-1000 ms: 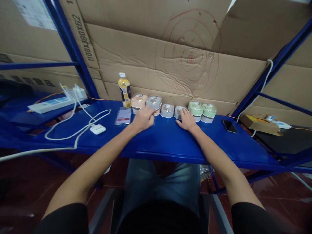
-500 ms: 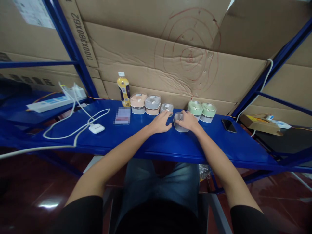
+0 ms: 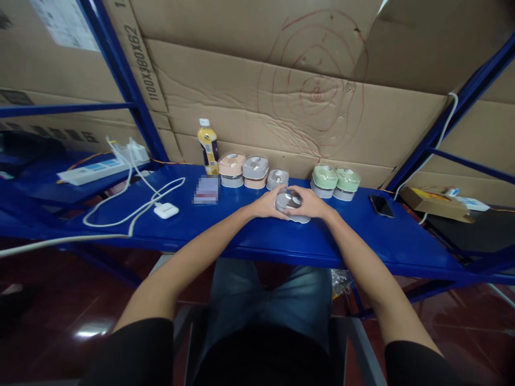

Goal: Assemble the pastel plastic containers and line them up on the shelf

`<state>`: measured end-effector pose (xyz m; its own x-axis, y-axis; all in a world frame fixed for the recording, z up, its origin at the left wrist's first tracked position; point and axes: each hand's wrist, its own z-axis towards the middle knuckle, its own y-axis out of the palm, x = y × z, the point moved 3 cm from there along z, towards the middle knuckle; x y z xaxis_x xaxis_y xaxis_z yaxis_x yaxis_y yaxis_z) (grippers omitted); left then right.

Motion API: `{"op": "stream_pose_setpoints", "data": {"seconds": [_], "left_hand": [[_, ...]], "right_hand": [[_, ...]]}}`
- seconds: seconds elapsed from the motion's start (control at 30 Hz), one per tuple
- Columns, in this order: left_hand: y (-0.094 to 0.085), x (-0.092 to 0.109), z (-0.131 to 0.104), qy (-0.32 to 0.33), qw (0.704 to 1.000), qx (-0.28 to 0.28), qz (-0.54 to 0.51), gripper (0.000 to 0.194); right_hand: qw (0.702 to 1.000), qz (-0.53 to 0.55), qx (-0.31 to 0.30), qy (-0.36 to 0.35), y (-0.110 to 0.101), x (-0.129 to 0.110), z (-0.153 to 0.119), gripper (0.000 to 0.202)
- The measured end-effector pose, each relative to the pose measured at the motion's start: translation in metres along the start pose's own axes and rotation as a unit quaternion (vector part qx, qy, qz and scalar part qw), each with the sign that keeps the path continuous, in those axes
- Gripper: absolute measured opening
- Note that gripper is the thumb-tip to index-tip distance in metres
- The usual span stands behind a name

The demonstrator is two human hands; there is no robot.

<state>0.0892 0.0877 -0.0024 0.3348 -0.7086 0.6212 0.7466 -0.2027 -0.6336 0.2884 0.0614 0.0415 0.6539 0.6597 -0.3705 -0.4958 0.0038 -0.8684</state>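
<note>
My left hand [image 3: 267, 205] and my right hand [image 3: 311, 202] are curled around opposite sides of a small grey rounded box [image 3: 288, 199] with a shiny, see-through-looking top. A pale grey edge [image 3: 300, 219] shows below the right hand, and I cannot tell whether it belongs to the same box. Just behind the hands stands a single grey box [image 3: 277, 178] with a clear lid. To its left are two stacks, a peach-over-grey stack [image 3: 232, 170] and a grey-over-peach stack [image 3: 255, 171]. On the right, two green-over-grey stacks [image 3: 324, 180] stand side by side.
A yellow drink bottle [image 3: 208, 147] stands at the back beside a blurred-out card [image 3: 206, 190]. Toward the left lie a white earphone case [image 3: 166, 210], looped white cable [image 3: 131, 228] and a power strip [image 3: 96, 169]. A phone [image 3: 381, 206] lies on the right of the blue tabletop [image 3: 225, 236].
My left hand has left the single grey box at the back and come right, onto the box at my right hand. Both hands now close around it. The view has shifted slightly.
</note>
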Motion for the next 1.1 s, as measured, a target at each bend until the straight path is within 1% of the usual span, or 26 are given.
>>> {"op": "stream_pose_setpoints", "data": {"seconds": [0.07,0.13,0.17,0.27,0.33,0.47,0.57,0.67,0.77,0.83,0.9,0.97,1.03,1.1], "left_hand": [[-0.002,0.002,-0.002,0.006,1.000,0.011,0.009,0.119],[-0.004,0.004,-0.004,0.013,0.999,0.016,0.034,0.114],[-0.004,0.004,-0.005,0.013,0.999,0.011,0.052,0.106],[-0.004,0.004,-0.009,0.007,0.995,-0.023,0.098,0.072],[-0.002,0.003,-0.010,0.011,0.994,-0.034,0.107,0.060],[-0.002,0.003,-0.008,0.025,0.995,-0.015,0.093,0.052],[-0.014,0.001,-0.006,0.002,0.996,0.016,0.086,0.051],[-0.036,-0.007,-0.009,-0.035,0.993,0.052,0.101,0.050],[-0.056,-0.020,-0.014,-0.087,0.984,0.062,0.140,0.053],[-0.062,-0.025,-0.016,-0.110,0.980,0.062,0.156,0.054],[-0.062,-0.024,-0.017,-0.097,0.981,0.063,0.153,0.052],[-0.054,-0.018,-0.015,-0.060,0.988,0.063,0.131,0.052],[-0.043,-0.010,-0.012,-0.026,0.993,0.060,0.099,0.062],[-0.030,-0.004,-0.010,-0.013,0.996,0.059,0.070,0.082]], "right_hand": [[0.998,0.053,0.030,0.005,-0.005,0.012,-0.001,0.077],[0.993,0.091,0.066,0.032,-0.010,0.029,-0.002,0.074],[0.990,0.101,0.084,0.051,-0.013,0.037,-0.003,0.074],[0.981,0.097,0.123,0.113,-0.020,0.059,-0.009,0.073],[0.976,0.081,0.137,0.147,-0.024,0.067,-0.014,0.073],[0.971,0.063,0.138,0.183,-0.029,0.070,-0.020,0.073],[0.969,0.059,0.134,0.198,-0.031,0.069,-0.021,0.074],[0.967,0.046,0.136,0.211,-0.032,0.071,-0.020,0.075],[0.967,0.037,0.140,0.209,-0.034,0.073,-0.020,0.073],[0.969,0.041,0.139,0.202,-0.034,0.073,-0.020,0.069],[0.970,0.048,0.139,0.192,-0.035,0.072,-0.019,0.067],[0.972,0.055,0.144,0.176,-0.036,0.070,-0.018,0.067],[0.976,0.063,0.148,0.144,-0.035,0.065,-0.017,0.070],[0.980,0.079,0.151,0.103,-0.031,0.057,-0.014,0.076]]}}
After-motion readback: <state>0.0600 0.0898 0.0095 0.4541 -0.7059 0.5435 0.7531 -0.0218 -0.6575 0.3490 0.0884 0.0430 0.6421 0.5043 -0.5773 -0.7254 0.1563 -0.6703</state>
